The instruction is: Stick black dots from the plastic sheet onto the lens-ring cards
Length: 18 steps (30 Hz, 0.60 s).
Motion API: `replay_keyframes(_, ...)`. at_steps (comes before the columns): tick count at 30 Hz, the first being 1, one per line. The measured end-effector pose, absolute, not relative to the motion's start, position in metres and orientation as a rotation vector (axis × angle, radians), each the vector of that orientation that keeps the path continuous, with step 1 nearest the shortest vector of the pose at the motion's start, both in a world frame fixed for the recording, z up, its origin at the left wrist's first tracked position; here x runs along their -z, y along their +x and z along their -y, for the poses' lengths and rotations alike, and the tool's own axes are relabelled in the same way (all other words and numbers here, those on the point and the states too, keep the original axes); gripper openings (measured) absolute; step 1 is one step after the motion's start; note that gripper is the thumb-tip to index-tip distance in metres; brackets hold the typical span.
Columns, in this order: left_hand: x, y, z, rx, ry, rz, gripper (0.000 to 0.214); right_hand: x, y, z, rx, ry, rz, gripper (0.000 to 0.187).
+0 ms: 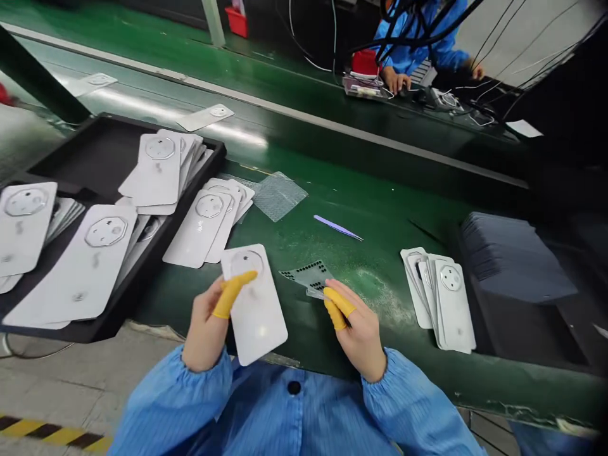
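My left hand (211,323) grips a white phone back cover (256,310) with a round camera ring, its yellow-cotted thumb lying across the cover's top. My right hand (356,329) is closed in a pinch, yellow cots on thumb and forefinger, holding the edge of a clear sheet with rows of small black dots (306,275) that lies on the green conveyor belt (361,209). Both hands sit close together at the near edge of the belt.
A black tray (102,152) at left holds several white covers. More covers are fanned beside it (204,225) and stacked at right (444,297). Purple tweezers (337,227), a clear bubble sheet (278,195) and dark stacked trays (513,253) lie nearby. Another person in blue (413,44) works across.
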<state>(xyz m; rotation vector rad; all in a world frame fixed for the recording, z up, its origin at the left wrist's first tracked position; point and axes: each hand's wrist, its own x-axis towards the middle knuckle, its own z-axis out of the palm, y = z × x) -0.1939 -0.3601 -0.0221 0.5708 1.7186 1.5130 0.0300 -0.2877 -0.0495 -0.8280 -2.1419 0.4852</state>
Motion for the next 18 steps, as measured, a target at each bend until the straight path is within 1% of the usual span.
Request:
replay_keyframes(2, 0.016, -0.179, 0.359, -1.348, 0.701, -1.616, 0.038, 0.041, 0.031, 0.292, -0.424, -0.791, 2.175, 0.047)
replay_keyframes(3, 0.013, -0.173, 0.356, -1.313, 0.715, -1.535, 0.038, 0.038, 0.033, 0.294, -0.380, -0.771, 2.221, 0.050)
replay_keyframes(7, 0.009, -0.156, 0.347, -1.189, 0.616, -1.299, 0.027, 0.029, 0.046, 0.296, -0.241, -0.687, 2.445, 0.053)
replay_keyframes(9, 0.011, -0.153, 0.345, -1.195, 0.568, -1.275, 0.021, 0.022, 0.052, 0.293, -0.301, -0.654, 2.523, 0.050)
replay_keyframes(11, 0.015, -0.151, 0.344, -1.216, 0.583, -1.295, 0.018, 0.014, 0.055, 0.288, -0.465, -0.663, 2.532, 0.046)
replay_keyframes(14, 0.019, -0.147, 0.345, -1.212, 0.660, -1.352, 0.019, 0.007, 0.047, 0.281, -0.654, -0.716, 2.343, 0.037)
replay_keyframes(16, 0.021, -0.144, 0.346, -1.184, 0.728, -1.372, 0.021, 0.007, 0.036, 0.276, -0.669, -0.687, 2.260, 0.033)
replay_keyframes(18, 0.021, -0.141, 0.348, -1.148, 0.795, -1.381, 0.023, 0.009, 0.023, 0.272, -0.643, -0.592, 2.300, 0.028)
